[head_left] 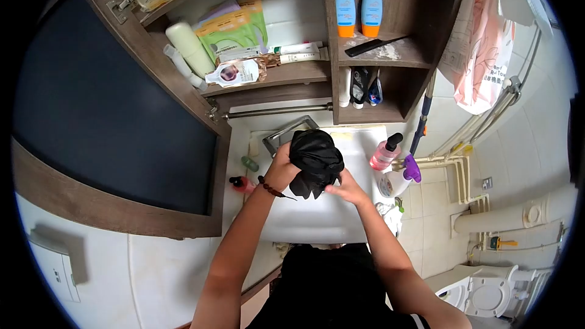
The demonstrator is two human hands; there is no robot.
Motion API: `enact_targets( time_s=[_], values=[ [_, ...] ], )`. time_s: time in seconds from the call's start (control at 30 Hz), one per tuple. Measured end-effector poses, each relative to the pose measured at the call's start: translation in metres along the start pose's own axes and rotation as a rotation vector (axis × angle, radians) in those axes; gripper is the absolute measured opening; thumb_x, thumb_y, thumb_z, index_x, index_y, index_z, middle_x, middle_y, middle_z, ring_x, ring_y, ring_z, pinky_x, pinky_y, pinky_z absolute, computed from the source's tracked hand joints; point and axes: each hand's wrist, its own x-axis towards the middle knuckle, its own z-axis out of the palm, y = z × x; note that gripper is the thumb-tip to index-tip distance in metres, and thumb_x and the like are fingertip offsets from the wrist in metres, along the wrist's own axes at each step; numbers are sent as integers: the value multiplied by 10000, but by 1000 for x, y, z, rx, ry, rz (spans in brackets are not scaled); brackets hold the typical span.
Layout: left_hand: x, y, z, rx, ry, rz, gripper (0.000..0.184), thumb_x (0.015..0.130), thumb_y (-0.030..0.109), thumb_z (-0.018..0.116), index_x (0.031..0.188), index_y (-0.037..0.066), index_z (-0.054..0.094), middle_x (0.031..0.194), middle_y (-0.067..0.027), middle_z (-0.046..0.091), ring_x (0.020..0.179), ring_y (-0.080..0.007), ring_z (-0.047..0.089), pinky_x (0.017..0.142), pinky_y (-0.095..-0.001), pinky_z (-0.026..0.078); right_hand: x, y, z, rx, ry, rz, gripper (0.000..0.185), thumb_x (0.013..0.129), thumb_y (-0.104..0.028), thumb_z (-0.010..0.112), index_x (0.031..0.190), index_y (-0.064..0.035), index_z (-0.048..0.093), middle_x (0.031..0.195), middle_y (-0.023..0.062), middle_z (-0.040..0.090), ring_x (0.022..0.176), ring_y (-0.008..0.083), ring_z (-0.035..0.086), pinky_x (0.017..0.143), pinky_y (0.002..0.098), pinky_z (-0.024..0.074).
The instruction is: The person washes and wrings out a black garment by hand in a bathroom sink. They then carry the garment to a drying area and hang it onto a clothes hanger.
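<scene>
A crumpled black plastic bag [317,161] is held up over the white sink [311,225]. My left hand [283,169], with a dark beaded bracelet at the wrist, grips the bag from its left side; some of the fingers are hidden behind it. On the other side, my right hand [350,189] holds the bag's lower right edge between thumb and fingers. A metal faucet [287,133] shows just behind the bag.
An open cabinet door [116,109] stands at the left. Shelves [274,76] with tubes and packets hang above the sink. A pink pump bottle [384,153] and a purple-topped spray bottle [395,183] stand at the sink's right. A toilet [487,292] is lower right.
</scene>
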Motion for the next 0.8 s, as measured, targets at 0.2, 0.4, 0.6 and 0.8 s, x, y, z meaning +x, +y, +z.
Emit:
enact_targets(
  time_s=[0.2,0.4,0.6,0.8],
  values=[
    [5,-10,21,-151,10,-39,333,843,-3,671,1167,-67,630,1114,-62,701,1001,-126,640,918,-300,517,11,-47,71,-450,261,-106,726,719,-191,881,1339,6,559,1242,136,631,1178,256,587,1013,366,465],
    [-8,-5,18,190,185,76,319,817,2,677,1129,-61,655,1059,-72,717,967,-126,650,881,-291,523,34,21,50,-133,547,-43,475,727,-17,788,1170,30,622,1063,109,703,990,259,660,910,364,520],
    [-54,-84,-20,-573,716,-220,315,957,116,583,1265,48,592,1254,-73,623,1143,-258,610,999,-445,500,41,-24,41,470,729,-94,410,706,174,647,1073,-5,608,968,50,689,882,135,652,828,265,531],
    [-83,-142,27,-751,632,-638,421,1011,472,446,1355,254,553,1373,5,547,1289,-289,473,999,-626,411,54,-52,60,852,582,-182,438,671,207,526,1065,24,585,977,111,688,865,212,678,805,330,580]
  ],
)
